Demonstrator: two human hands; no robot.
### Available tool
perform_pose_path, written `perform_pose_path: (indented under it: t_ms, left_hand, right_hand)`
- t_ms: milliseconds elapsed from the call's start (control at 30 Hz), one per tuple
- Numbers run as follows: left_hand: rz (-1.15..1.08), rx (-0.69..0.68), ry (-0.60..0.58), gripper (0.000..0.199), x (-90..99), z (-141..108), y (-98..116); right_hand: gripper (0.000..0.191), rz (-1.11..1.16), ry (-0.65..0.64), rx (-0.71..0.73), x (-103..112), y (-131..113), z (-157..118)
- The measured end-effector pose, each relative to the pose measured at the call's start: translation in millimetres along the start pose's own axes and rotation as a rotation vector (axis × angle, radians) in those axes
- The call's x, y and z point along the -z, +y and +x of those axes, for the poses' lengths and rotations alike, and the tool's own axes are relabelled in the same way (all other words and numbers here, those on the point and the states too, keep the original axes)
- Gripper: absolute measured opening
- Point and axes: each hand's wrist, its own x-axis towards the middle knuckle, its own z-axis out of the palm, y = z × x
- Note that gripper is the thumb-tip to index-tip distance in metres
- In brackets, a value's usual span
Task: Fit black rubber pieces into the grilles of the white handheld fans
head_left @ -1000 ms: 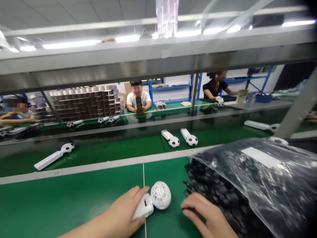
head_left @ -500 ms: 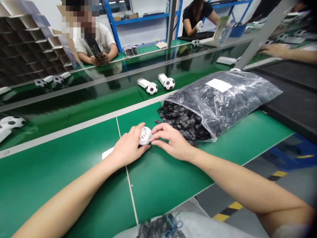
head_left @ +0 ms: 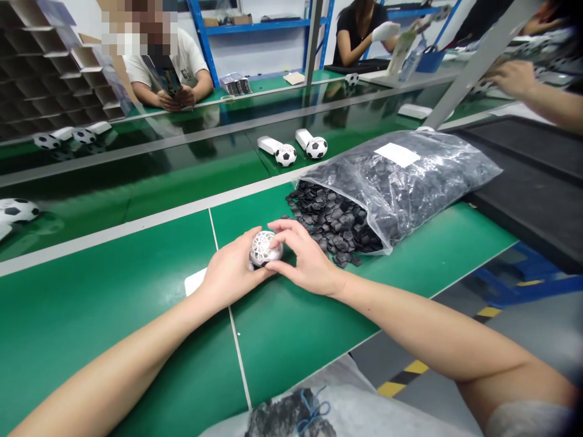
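White ball-headed device: its round head is an openwork lattice of pale ribs around dark gaps, with darker tones low on its near side. It sits between both hands above the green tabletop, close to a pale seam line, and the blunt, rounded end of its white handle shows left of the wrist. The left hand is wrapped over the handle and the ball's left side. The right hand curls thumb and fingers against the ball's right side, pinching it; whether a small part sits under the fingertips, I cannot tell. Just beyond the right hand, black pieces spill from a clear plastic bag with a white label. Past a pale rail, two similar devices lie side by side on a green belt, their ball heads patched black. Farther off, a person in a white shirt holds a dark object with both hands.
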Motion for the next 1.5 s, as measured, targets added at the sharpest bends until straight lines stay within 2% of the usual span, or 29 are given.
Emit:
perform_pose_path:
  t_ms: [100, 167, 400, 433, 500, 567, 600, 667, 767, 833, 933, 1067, 1167, 1267, 1400, 1500]
  left_hand:
    - [-0.011, 0.005, 0.010, 0.066, 0.5, -0.8, 0.4]
    - [-0.029, 0.016, 0.004, 0.064, 1.6, -1.2, 0.9]
    - [-0.069, 0.001, -0.031, 0.062, 5.8, -0.6, -0.9]
    - [-0.072, 0.002, -0.047, 0.064, 6.6, -0.1, -3.5]
    - [-0.068, 0.009, -0.052, 0.065, 8.4, 1.5, -10.8]
    - [-0.051, 0.015, -0.035, 0.062, 10.1, 3.3, -19.4]
    - [-0.041, 0.000, -0.025, 0.061, 11.0, 4.1, -23.4]
    - [-0.013, -0.065, -0.012, 0.061, 12.4, 5.2, -28.9]
    - [0.043, -0.154, -0.006, 0.061, 14.0, 5.8, -30.5]
    - [0.071, -0.156, -0.016, 0.060, 14.9, 6.0, -29.1]
    - [0.075, -0.159, -0.010, 0.059, 15.3, 6.1, -27.8]
    - [0.066, -0.208, 0.013, 0.060, 14.5, 5.1, -28.8]
    - [0.091, -0.220, -0.011, 0.063, 14.4, 3.8, -29.1]
    - [0.097, -0.220, -0.018, 0.064, 14.4, 3.1, -28.5]
    - [0.102, -0.220, -0.009, 0.064, 13.9, 3.3, -27.1]
    - [0.114, -0.221, -0.016, 0.063, 14.1, 3.3, -26.1]
  right_hand:
    - [0.047, 0.063, -0.066, -0.114, -1.1, 0.9, -0.1]
    - [0.054, 0.086, -0.105, -0.153, -2.6, 0.8, 0.0]
    - [0.045, 0.139, -0.105, -0.148, 1.8, 2.2, 7.9]
    - [0.041, 0.142, -0.076, -0.159, 6.0, 5.7, 10.1]
    - [0.030, 0.080, 0.078, -0.190, 16.9, 15.8, 14.1]
    - [0.019, -0.076, 0.254, -0.215, 28.6, 27.6, 16.4]
    - [0.015, -0.165, 0.288, -0.223, 33.4, 32.9, 16.8]
    - [0.007, -0.299, 0.228, -0.238, 38.6, 40.3, 16.1]
    - [0.007, -0.366, 0.010, -0.238, 35.4, 41.2, 13.5]
    - [0.011, -0.386, -0.111, -0.230, 29.5, 37.2, 12.1]
    - [0.014, -0.442, -0.197, -0.253, 22.4, 30.4, 11.5]
    - [0.014, -0.493, -0.226, -0.300, 19.8, 24.2, 11.9]
    - [0.018, -0.566, -0.219, -0.340, 19.8, 21.6, 11.3]
    - [0.013, -0.624, -0.218, -0.360, 20.7, 21.6, 10.2]
    - [0.011, -0.559, -0.171, -0.314, 21.0, 23.5, 8.5]
    - [0.020, -0.529, -0.108, -0.248, 17.2, 23.5, 8.2]
